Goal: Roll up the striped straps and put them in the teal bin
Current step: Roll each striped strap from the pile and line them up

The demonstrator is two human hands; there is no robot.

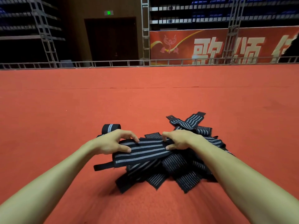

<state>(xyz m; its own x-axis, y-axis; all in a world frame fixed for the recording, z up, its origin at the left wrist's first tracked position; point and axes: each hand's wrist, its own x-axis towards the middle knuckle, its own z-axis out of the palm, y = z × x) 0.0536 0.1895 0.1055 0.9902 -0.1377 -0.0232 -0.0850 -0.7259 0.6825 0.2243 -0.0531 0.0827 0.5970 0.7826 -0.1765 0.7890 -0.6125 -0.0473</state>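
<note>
A heap of black straps with grey stripes (182, 168) lies on the red carpet in front of me. One strap (145, 151) is stretched across the top of the heap between both hands. My left hand (113, 142) pinches its left part, thumb under and fingers over the edge. My right hand (179, 140) grips its right part with curled fingers. A rolled-up strap (110, 128) stands on the carpet just beyond my left hand. No teal bin is in view.
The red carpet (145, 97) spreads wide on all sides of the heap. A low metal truss rail (113, 63) bounds it at the back, with scaffold towers, a red banner (226, 46) and a dark doorway behind.
</note>
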